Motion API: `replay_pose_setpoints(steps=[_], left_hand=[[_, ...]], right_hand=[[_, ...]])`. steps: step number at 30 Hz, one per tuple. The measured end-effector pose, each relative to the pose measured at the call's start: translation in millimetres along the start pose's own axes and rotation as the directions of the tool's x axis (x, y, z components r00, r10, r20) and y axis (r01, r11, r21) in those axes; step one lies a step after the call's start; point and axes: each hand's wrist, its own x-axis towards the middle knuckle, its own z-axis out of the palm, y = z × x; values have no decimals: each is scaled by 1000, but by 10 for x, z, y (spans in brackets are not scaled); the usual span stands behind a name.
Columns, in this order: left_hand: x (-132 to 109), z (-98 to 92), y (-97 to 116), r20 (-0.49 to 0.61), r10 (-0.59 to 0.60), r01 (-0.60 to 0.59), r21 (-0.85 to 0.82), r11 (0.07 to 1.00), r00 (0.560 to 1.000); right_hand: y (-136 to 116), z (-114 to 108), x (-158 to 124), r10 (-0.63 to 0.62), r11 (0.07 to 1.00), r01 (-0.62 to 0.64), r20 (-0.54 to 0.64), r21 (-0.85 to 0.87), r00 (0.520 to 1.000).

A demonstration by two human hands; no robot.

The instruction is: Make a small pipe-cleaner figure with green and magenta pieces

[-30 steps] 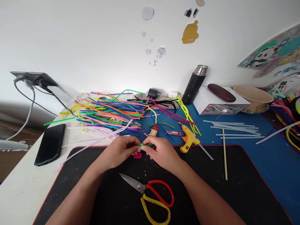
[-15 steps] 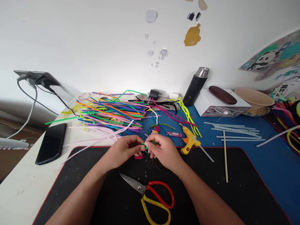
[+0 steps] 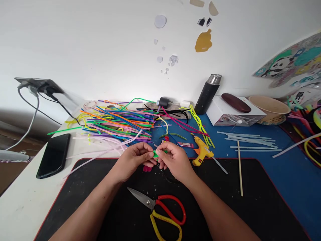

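Observation:
A small green pipe cleaner piece [image 3: 155,154] is pinched between both hands over the far part of the black mat. My left hand [image 3: 137,155] is closed on its left end, thumb against fingertips. From the other side my right hand [image 3: 172,156] grips it, closed in the same way. The fingers cover much of the piece, so its full shape is hidden. Just below my left fingertips lies a magenta piece [image 3: 147,169]. Scissors [image 3: 150,203] with one red and one yellow handle rest on the mat, nearer my body.
Colourful pipe cleaners [image 3: 117,122] are heaped at the back left, beside a black phone [image 3: 54,155]. To the right are a yellow glue gun [image 3: 202,151], translucent glue sticks [image 3: 253,140] and a wooden stick [image 3: 240,170]. A black flask [image 3: 207,95] and a white box [image 3: 234,112] stand behind.
Both hands keep hold of the green piece, and slightly more of it shows between the fingertips. The camera view has shifted a little. Nothing else has visibly moved.

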Motion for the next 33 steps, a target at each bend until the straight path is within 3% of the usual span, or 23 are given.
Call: replay_pose_setpoints(steps=[14,27,33], left_hand=[[19,-24,-15,1,-102,102,-63,993,995],[-20,17,23,-117,145,-127,145,981,983],[12,-4,21,-107,68,-62,61,996,992]], right_hand=[[-13,6,-15,-12,1000,12,33,0,999],[28,-10,7,47,999,-48,76,14,996],[23,-19,5,20,1000,-21,55,14,998]])
